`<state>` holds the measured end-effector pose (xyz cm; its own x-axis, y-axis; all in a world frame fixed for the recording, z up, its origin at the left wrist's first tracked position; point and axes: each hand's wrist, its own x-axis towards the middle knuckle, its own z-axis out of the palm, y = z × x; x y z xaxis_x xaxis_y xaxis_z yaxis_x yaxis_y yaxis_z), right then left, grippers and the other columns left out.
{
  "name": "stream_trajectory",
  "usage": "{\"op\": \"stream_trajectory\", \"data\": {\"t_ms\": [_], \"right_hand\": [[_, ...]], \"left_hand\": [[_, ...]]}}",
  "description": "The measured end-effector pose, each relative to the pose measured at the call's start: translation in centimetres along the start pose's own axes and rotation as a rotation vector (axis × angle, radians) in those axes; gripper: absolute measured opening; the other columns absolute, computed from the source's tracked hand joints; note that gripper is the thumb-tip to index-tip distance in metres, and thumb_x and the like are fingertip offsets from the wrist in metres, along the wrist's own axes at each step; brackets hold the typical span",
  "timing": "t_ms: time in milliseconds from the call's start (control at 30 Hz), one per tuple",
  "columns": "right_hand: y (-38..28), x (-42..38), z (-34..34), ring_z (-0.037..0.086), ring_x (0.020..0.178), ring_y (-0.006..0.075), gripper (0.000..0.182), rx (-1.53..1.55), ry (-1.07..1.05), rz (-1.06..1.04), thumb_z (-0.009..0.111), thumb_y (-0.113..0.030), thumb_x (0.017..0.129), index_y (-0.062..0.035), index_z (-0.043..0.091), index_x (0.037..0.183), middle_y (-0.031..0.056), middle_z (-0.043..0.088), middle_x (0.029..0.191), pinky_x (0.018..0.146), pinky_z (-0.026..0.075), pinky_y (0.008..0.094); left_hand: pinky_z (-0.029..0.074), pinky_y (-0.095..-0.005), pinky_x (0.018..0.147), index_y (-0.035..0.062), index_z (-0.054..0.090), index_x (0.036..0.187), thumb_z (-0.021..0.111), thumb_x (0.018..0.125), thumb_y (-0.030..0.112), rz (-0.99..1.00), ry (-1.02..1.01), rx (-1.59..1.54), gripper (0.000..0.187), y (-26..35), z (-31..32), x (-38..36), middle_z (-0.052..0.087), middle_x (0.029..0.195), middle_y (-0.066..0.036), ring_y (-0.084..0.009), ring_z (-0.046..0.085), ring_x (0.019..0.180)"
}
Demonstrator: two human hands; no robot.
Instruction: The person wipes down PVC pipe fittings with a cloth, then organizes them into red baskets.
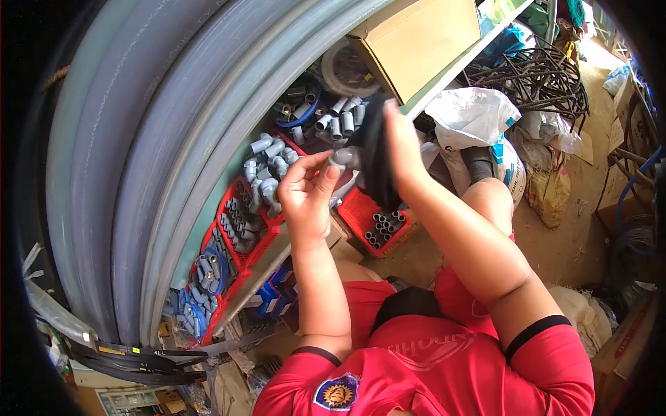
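My left hand (310,191) is closed on a grey pipe fitting (345,159), pinched between thumb and fingers. Beside it my right hand (404,142) is raised against a dark cloth (377,156), which hangs down and touches or nearly touches the fitting. The right fingers are blurred and partly hidden by the cloth. Behind my left hand lie grey elbow fittings (268,192), and short grey couplings (341,123) sit farther back. Below the cloth is a red basket (355,211) with several small grey fittings.
Large grey pipes (149,159) curve along the left. A cardboard box (423,48) stands at the top. Red baskets (243,267) line the shelf. White sacks (472,111) and tangled dark rods (534,76) lie at the right, on the brown floor (513,243).
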<state>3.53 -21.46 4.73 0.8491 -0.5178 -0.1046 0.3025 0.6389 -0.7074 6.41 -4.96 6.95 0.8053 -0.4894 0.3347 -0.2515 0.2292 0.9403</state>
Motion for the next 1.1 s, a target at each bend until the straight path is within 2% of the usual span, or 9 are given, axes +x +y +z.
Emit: {"op": "stream_trajectory", "data": {"t_ms": [67,167,267,533,733,900,1000,1033,1100], "right_hand": [[-1.3,-0.2,0.6,0.065,0.070,0.0253,0.036,0.633,-0.175,0.152,0.050,-0.044,0.099,-0.0135,0.069,0.094,0.0082,0.067,0.081,0.076,0.052,0.0419],[-2.8,0.9,-0.4,0.062,0.088,0.0378,0.038,-0.945,-0.576,-1.366,0.072,-0.027,0.076,-0.0145,0.070,0.112,0.0164,0.064,0.098,0.080,0.049,0.0426],[1.4,0.3,0.5,0.064,0.097,0.0382,0.040,-0.354,-0.452,-0.490,0.072,-0.024,0.085,-0.0035,0.063,0.119,0.0174,0.067,0.103,0.086,0.049,0.0430],[-1.1,-2.8,1.4,0.064,0.086,0.0475,0.030,-0.918,-0.385,-0.571,0.059,-0.029,0.098,0.0003,0.066,0.098,0.0276,0.065,0.084,0.074,0.049,0.0518],[0.6,-2.2,1.1,0.064,0.084,0.0240,0.042,-0.255,0.079,-0.096,0.049,-0.037,0.104,0.0019,0.066,0.104,0.0133,0.068,0.091,0.081,0.050,0.0343],[1.3,-0.8,0.2,0.065,0.080,0.0225,0.052,0.271,0.179,0.139,0.047,-0.057,0.099,-0.0091,0.065,0.108,0.0099,0.067,0.093,0.070,0.055,0.0372],[1.6,0.3,-1.1,0.065,0.084,0.0263,0.057,0.623,-0.073,0.251,0.046,-0.066,0.096,-0.0126,0.065,0.105,0.0103,0.067,0.094,0.074,0.056,0.0426],[1.4,1.0,-3.3,0.065,0.088,0.0303,0.064,0.695,-0.601,0.339,0.044,-0.073,0.093,-0.0143,0.065,0.104,0.0111,0.066,0.097,0.079,0.055,0.0485],[1.1,3.5,-3.3,0.064,0.089,0.0320,0.065,0.707,-0.367,0.156,0.038,-0.070,0.098,-0.0125,0.063,0.115,0.0120,0.067,0.102,0.082,0.055,0.0476]], "left_hand": [[0.062,-0.0348,0.086,-0.0009,0.062,0.118,0.070,0.096,0.014,-0.046,0.027,-0.284,0.028,-0.4,0.4,-0.7,0.069,0.112,-0.010,-0.0199,0.070,0.097],[0.060,-0.0355,0.093,0.0017,0.059,0.122,0.060,0.102,0.028,-0.081,0.260,-0.452,0.033,-1.6,0.9,-0.6,0.066,0.121,-0.011,-0.0246,0.068,0.108],[0.055,-0.0348,0.095,0.0029,0.059,0.115,0.057,0.104,0.032,-0.064,0.329,-0.490,0.031,-2.2,1.9,-0.7,0.064,0.122,-0.010,-0.0219,0.064,0.111],[0.051,-0.0349,0.095,0.0021,0.058,0.127,0.056,0.104,0.025,-0.095,0.121,-0.124,0.032,-2.0,-0.6,-1.3,0.066,0.120,-0.008,-0.0183,0.064,0.108],[0.048,-0.0281,0.092,-0.0006,0.055,0.123,0.072,0.094,0.008,0.221,0.105,0.260,0.035,-2.2,2.4,-2.1,0.068,0.114,-0.011,-0.0139,0.062,0.102],[0.048,-0.0312,0.095,0.0004,0.054,0.125,0.071,0.094,0.008,0.215,0.101,0.315,0.035,-3.5,2.8,-2.4,0.066,0.116,-0.010,-0.0153,0.061,0.105],[0.051,-0.0345,0.096,0.0007,0.050,0.127,0.066,0.099,0.013,0.092,0.223,-0.070,0.035,-4.6,2.0,-2.5,0.065,0.117,-0.013,-0.0213,0.065,0.107],[0.053,-0.0416,0.100,0.0034,0.048,0.128,0.062,0.101,0.019,0.059,0.156,-0.312,0.034,-4.0,1.7,-2.2,0.066,0.117,-0.015,-0.0269,0.065,0.114],[0.051,-0.0503,0.106,0.0058,0.048,0.129,0.058,0.103,0.022,0.004,0.253,-0.466,0.033,-3.5,0.3,-1.9,0.064,0.122,-0.012,-0.0329,0.062,0.121]]}}
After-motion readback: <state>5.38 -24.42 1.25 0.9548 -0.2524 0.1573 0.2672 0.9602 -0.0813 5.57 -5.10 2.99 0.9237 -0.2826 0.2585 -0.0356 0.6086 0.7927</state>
